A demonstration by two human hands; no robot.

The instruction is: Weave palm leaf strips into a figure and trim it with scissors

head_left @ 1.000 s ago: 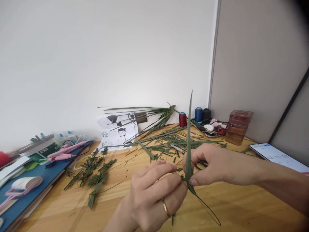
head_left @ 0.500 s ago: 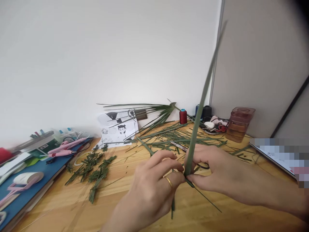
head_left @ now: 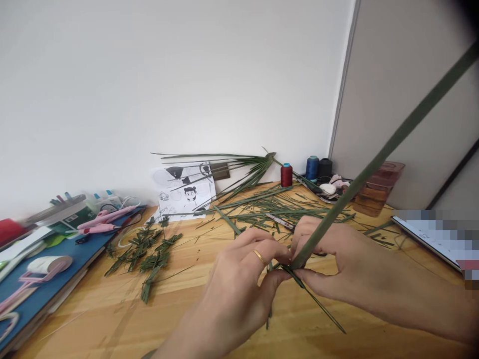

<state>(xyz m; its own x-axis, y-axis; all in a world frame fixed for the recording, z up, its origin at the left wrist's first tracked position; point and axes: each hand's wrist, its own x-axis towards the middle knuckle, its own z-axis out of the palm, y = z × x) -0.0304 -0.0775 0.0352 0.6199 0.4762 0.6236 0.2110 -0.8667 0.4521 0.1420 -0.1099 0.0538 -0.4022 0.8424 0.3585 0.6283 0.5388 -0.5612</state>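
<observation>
Both my hands meet over the wooden desk (head_left: 209,319) and pinch one long green leaf strip (head_left: 377,157). My left hand (head_left: 243,279), with a gold ring on it, is closed on the strip's lower part. My right hand (head_left: 333,259) is closed on the same spot from the right. The strip slants up to the right, past the frame's top right corner. Its thin tail (head_left: 318,304) trails down to the right below my fingers.
Loose green strips (head_left: 269,207) and a palm frond (head_left: 239,167) lie behind my hands, small folded leaf pieces (head_left: 149,254) to the left. Thread spools (head_left: 286,174), a brown box (head_left: 377,192), a phone (head_left: 434,234), a printed sheet (head_left: 185,192) and a blue board (head_left: 41,289) with pink tools ring the desk.
The long strip has swung from upright to a steep lean toward the right. My hands have stayed closed on its base and drawn closer together.
</observation>
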